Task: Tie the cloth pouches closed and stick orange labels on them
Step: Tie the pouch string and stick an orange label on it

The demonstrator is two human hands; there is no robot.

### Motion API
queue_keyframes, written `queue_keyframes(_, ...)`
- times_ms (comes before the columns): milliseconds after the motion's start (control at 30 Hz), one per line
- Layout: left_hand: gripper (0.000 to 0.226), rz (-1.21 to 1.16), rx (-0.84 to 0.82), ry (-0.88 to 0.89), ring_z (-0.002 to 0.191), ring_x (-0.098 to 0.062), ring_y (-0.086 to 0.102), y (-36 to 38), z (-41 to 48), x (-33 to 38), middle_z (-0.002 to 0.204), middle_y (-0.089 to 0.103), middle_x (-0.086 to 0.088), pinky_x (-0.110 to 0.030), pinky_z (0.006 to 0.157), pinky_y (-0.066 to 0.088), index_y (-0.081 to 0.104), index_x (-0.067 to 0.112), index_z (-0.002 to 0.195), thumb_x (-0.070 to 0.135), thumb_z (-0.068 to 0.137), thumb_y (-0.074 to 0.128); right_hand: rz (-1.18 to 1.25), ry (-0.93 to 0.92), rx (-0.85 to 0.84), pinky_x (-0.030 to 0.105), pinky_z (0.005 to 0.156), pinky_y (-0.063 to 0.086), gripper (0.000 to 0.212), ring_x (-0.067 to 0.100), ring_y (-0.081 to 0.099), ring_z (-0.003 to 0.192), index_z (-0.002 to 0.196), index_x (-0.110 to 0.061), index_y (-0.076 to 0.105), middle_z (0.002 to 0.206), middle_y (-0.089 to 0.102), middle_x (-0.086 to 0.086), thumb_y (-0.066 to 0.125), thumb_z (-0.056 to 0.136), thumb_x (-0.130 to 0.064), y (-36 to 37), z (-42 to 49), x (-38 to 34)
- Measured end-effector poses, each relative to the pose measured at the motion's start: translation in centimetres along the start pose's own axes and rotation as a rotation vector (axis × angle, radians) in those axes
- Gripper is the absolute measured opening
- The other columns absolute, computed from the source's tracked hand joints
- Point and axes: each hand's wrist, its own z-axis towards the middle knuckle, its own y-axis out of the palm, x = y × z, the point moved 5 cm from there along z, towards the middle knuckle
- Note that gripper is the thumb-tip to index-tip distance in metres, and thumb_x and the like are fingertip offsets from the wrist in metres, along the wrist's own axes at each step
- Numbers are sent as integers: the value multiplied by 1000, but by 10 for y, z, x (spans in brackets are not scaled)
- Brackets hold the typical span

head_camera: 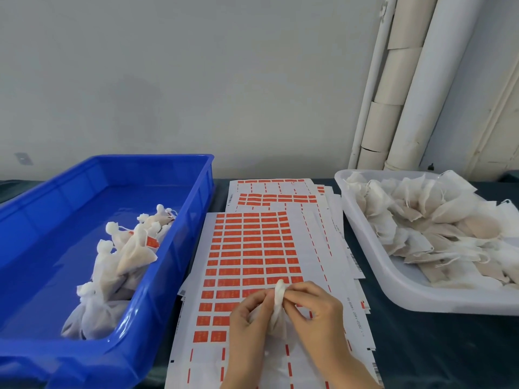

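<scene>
A white cloth pouch [278, 310] is held upright between my two hands above the label sheet. My left hand [248, 329] grips its left side and my right hand [314, 313] pinches its gathered neck near the top. Under them lies a white sheet of orange labels [250, 248] in rows, with several more sheets fanned out behind it. The blue bin [179, 248] on the left holds several tied pouches [118, 265], and at least one of them shows an orange label [151, 242]. The white tray [393, 282] on the right is heaped with untied pouches [438, 228].
Everything stands on a dark table [435, 346] against a pale wall. White pipes [412, 88] run up the wall at the back right. The blue bin's left half holds nothing.
</scene>
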Motion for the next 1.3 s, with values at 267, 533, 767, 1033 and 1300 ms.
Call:
queue_keyframes(267,15,98,-58,88,85,-3,65,6,0,2,83,72,11,-5,66,47,72,31,84,21,89,62,-33,-25,-47,16,74,55,27,4,64,82,93,-14,77,89,69,-5,82,68,-6,-3,-4,10)
queue_keyframes(533,11,136,-54,70,86,-1,64,3,3,-6,83,71,13,-5,66,47,71,25,86,17,89,64,-209,-4,-72,19,69,53,21,14,58,79,80,-20,77,88,68,-9,87,62,-20,-8,4,12)
queue_keyframes(767,15,-32,139,-57,80,-18,69,-7,3,-16,83,71,4,-20,65,54,63,22,96,21,83,70,-176,92,-185,7,73,42,15,8,58,81,84,-35,69,91,61,-24,79,76,-27,-3,5,13)
queue_keyframes(1033,11,38,-31,-16,88,-12,65,-1,3,-5,87,69,16,-13,65,50,69,28,95,29,89,60,-58,145,-174,2,75,44,19,-2,61,86,81,-40,57,83,59,-30,70,83,-27,-30,26,10)
queue_keyframes(1300,33,85,-190,-40,58,-5,58,19,-2,21,70,63,10,-10,54,44,67,32,97,48,89,39,-30,113,-206,-3,74,40,22,-14,57,90,80,-36,60,78,58,-31,73,82,-19,-34,37,1)
